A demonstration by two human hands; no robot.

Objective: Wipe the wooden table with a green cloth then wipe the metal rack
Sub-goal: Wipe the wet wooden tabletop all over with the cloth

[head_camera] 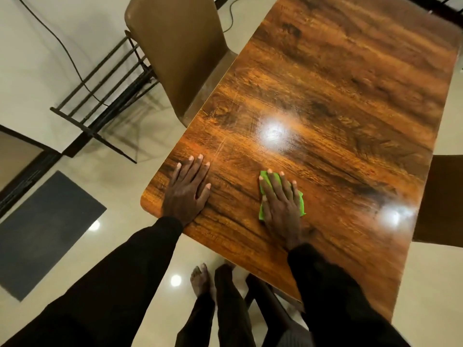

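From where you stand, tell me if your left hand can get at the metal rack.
Probably not without a step. The left hand rests flat on the wooden table; the metal rack stands on the floor apart from it, beside the chair. Only floor lies between.

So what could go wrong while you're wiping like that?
The left hand rests flat on the shiny table, so it may leave fresh prints. The green cloth sits mostly under the flat right hand, ungripped, so it might slide out. Later, the black cable crossing the metal rack could snag the cloth.
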